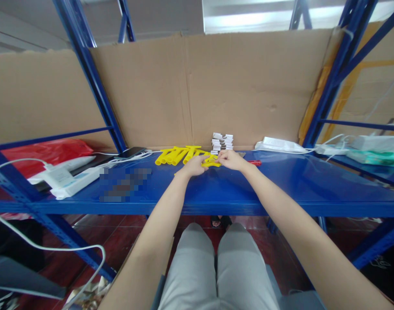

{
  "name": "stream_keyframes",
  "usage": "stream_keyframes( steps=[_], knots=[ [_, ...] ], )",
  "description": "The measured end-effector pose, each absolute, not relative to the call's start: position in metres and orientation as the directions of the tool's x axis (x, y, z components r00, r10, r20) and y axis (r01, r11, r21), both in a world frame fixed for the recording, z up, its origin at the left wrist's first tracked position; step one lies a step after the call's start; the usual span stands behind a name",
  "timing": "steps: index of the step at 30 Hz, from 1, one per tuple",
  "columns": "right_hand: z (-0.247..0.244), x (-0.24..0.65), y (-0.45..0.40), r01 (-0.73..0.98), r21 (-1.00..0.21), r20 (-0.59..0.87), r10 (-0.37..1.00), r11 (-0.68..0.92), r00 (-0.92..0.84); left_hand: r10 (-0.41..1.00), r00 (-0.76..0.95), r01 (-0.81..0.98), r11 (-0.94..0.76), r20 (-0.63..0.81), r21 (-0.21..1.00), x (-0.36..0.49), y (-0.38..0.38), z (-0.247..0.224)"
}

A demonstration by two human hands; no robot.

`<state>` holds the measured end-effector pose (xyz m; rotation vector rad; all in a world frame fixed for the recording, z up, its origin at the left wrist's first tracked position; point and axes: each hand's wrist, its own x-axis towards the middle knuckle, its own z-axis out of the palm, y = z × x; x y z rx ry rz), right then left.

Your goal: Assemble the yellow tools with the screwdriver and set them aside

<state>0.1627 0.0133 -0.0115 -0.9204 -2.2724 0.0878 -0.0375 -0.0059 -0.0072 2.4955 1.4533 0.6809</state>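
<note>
Before the white stack (216,142), the left hand (196,166) is holding a yellow piece (211,163), presumably steadying it while the right hand (232,159) is pinching narrowly, its catch too small to tell

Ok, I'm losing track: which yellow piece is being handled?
The yellow piece between the left hand and right hand; the other yellow pieces lie grouped to its left.
</note>
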Motion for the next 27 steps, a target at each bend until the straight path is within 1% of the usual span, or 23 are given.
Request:
stream_keyframes(
  steps=[4,7,13,19,23,27],
  knots=[
    [-0.013,0.164,0.016,0.61,-0.279,0.618,0.625,0.742,-0.478,0.841,0.43,0.764,-0.533,0.328,0.364,-0.038,-0.004,-0.01],
    [-0.014,0.165,0.016,0.65,-0.286,0.62,0.653,0.704,-0.435,0.818,0.459,0.74,-0.568,0.347,0.361,-0.04,-0.002,-0.013],
    [-0.011,0.165,0.006,0.697,-0.369,0.503,0.763,0.615,-0.406,0.761,0.565,0.674,-0.648,0.319,0.355,-0.04,0.004,-0.015],
    [-0.008,0.163,0.001,0.704,-0.397,0.471,0.789,0.589,-0.395,0.741,0.581,0.67,-0.67,0.336,0.32,-0.038,0.007,-0.017],
    [-0.008,0.162,0.0,0.686,-0.407,0.508,0.773,0.604,-0.38,0.748,0.534,0.657,-0.66,0.394,0.364,-0.036,0.005,-0.017],
    [-0.006,0.163,0.0,0.703,-0.381,0.578,0.748,0.601,-0.326,0.748,0.479,0.613,-0.66,0.46,0.434,-0.036,0.004,-0.014]
  ],
)
